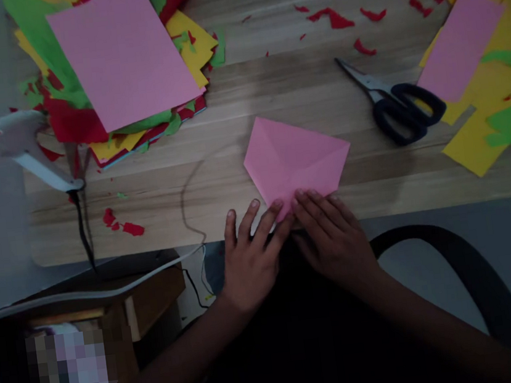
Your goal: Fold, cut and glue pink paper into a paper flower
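Observation:
A folded piece of pink paper (pixel 295 155) lies on the wooden table near its front edge, with crease lines running across it. My left hand (pixel 255 247) has its fingers spread, and its fingertips touch the paper's lower left corner. Pressing on the lower edge is my right hand (pixel 332 232), its fingers laid flat and side by side over the paper. The bottom tip of the paper is partly hidden beneath the fingers. Dark-handled scissors (pixel 393 100) rest to the right of the paper, blades pointing up and left.
A pink sheet (pixel 127 58) tops a pile of coloured paper at upper left. A white glue gun (pixel 21 142) stands beside it, its cord hanging over the edge. Yellow paper (pixel 477 142) and a pink strip (pixel 463 45) lie at right. Red scraps (pixel 332 18) dot the table (pixel 269 78).

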The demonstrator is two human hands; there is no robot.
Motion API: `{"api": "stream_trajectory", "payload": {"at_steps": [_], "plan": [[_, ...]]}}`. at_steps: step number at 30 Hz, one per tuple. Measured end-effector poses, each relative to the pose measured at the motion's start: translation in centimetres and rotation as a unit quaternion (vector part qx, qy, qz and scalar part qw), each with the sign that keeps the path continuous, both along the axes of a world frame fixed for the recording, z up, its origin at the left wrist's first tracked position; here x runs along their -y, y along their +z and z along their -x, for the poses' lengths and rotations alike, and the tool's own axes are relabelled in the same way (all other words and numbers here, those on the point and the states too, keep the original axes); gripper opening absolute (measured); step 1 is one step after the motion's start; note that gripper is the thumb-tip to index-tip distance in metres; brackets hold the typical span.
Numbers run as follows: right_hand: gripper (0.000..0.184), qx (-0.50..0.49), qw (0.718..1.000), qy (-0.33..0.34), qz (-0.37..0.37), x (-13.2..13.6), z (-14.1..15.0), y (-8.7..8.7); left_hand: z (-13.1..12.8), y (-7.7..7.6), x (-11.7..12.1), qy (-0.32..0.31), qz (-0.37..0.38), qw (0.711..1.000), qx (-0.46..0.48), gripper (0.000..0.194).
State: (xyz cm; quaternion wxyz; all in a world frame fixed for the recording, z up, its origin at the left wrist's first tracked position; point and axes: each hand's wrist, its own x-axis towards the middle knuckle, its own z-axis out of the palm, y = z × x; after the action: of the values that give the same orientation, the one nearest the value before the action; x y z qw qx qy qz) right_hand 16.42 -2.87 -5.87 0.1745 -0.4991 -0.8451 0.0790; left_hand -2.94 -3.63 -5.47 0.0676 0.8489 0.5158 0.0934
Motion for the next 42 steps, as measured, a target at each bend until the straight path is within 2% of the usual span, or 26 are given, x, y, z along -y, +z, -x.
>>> {"api": "stream_trajectory", "payload": {"at_steps": [3, 7, 11, 15, 18, 21, 24, 26, 29, 31, 34, 38, 42], "plan": [[0.068, 0.022, 1.000, -0.010, 0.003, -0.1, -0.7, -0.4, 1.6, 0.4, 0.1, 0.002, 0.001, 1.000, 0.005, 0.061], [0.072, 0.027, 0.999, -0.013, 0.018, -0.2, -0.9, 0.0, 3.0, 1.3, 0.4, 0.014, 0.028, 0.998, 0.049, 0.056], [0.073, 0.022, 0.999, -0.014, 0.019, 0.0, -0.5, 0.2, 1.5, 1.8, 0.3, -0.035, 0.039, 0.996, 0.073, 0.056], [0.074, 0.017, 0.999, -0.014, 0.029, 0.1, -0.3, 0.0, -0.4, 1.2, -0.2, -0.055, 0.032, 0.998, -0.007, 0.065], [0.073, 0.027, 0.999, -0.025, 0.025, 0.2, -1.3, -0.2, -0.5, 0.7, -0.4, -0.058, 0.010, 0.998, -0.031, 0.064], [0.075, 0.052, 0.996, -0.068, 0.013, 0.1, -3.4, -0.3, -0.1, 0.6, -0.5, -0.063, -0.002, 0.997, -0.035, 0.063], [0.074, 0.062, 0.991, -0.122, 0.005, 0.0, -4.7, 0.4, 0.1, 0.8, -0.6, -0.061, -0.008, 0.997, -0.037, 0.062], [0.069, 0.048, 0.990, -0.133, 0.001, 0.0, -4.4, 1.1, 0.0, 1.0, -0.6, -0.054, 0.003, 0.998, -0.041, 0.064], [0.067, 0.010, 0.997, -0.073, 0.012, 0.1, -2.0, 1.9, -0.1, 1.1, -0.7, -0.051, 0.026, 0.997, -0.047, 0.063], [0.065, -0.008, 0.999, -0.030, 0.032, 0.1, -0.3, 1.8, 0.0, 1.1, -0.7, -0.055, 0.033, 0.997, -0.043, 0.058], [0.062, -0.007, 0.999, -0.019, 0.027, 0.1, 0.7, 0.8, 0.1, 0.9, -0.7, -0.055, 0.031, 0.998, -0.027, 0.055], [0.065, 0.012, 1.000, -0.026, 0.000, -0.1, -1.4, -0.3, 0.2, 0.6, -0.6, -0.052, 0.014, 0.999, 0.006, 0.056], [0.068, 0.027, 0.995, -0.091, -0.024, -0.3, -5.0, -0.5, 0.2, 0.5, -0.7, -0.047, 0.009, 0.999, 0.020, 0.057]]}}
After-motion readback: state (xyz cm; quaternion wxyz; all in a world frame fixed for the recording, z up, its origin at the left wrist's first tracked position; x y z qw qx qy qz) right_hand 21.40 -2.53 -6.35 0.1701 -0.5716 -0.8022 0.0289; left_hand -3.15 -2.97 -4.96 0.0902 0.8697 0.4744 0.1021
